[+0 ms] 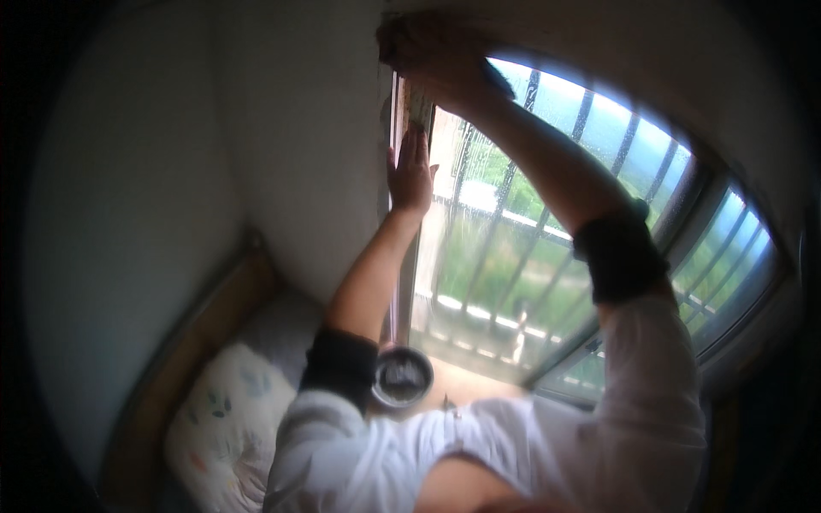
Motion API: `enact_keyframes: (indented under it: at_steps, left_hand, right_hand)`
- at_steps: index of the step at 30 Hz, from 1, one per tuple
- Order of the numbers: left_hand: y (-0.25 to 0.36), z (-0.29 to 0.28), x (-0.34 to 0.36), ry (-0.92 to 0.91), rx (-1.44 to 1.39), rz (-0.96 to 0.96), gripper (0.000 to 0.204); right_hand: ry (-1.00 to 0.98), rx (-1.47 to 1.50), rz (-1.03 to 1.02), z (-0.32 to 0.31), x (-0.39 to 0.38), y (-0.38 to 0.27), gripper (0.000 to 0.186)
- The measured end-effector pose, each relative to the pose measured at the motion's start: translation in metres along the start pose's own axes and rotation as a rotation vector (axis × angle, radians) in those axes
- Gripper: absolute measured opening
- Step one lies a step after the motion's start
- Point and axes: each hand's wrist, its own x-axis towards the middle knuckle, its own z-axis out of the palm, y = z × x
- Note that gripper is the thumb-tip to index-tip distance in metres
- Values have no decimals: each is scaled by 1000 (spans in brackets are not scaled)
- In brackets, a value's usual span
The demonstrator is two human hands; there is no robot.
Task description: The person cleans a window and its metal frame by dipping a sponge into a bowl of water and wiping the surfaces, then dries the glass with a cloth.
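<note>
My left hand [410, 178] rests against the left side of the window frame [400, 282], fingers stretched upward and held flat. Higher up, my right hand [432, 61] reaches across to the upper left corner of the window. Its fingers are bent and in deep shadow, so what they grip is hard to make out. A dark edge [500, 79] sticks out beside that wrist; its kind is unclear. Water drops and streaks cover the window pane [487, 197], most of all near the top.
Dark vertical bars [513, 256] stand beyond the glass, with greenery behind. A round bowl or basin [402, 378] sits on the pale sill [475, 385] below. A patterned pillow [227, 419] lies by a wooden bed edge [205, 308] at lower left. A second window panel [727, 256] is to the right.
</note>
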Motion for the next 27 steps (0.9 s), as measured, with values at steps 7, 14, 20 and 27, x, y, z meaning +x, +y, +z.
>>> enact_keyframes:
  at_steps: [7, 14, 20, 27]
  left_hand:
    - [-2, 9, -2, 172, 7, 15, 53]
    - [-1, 14, -4, 163, -31, -11, 56]
    - [-3, 16, -6, 124, -56, -3, 53]
    - [-3, 12, -7, 94, 55, 9, 61]
  right_hand:
    - [-383, -158, 108, 54, -33, -13, 31]
    - [-403, 92, 290, 13, -28, 17, 21]
    - [-925, -190, 17, -34, -48, 38, 58]
    - [-626, -156, 206, -29, -128, 74, 21]
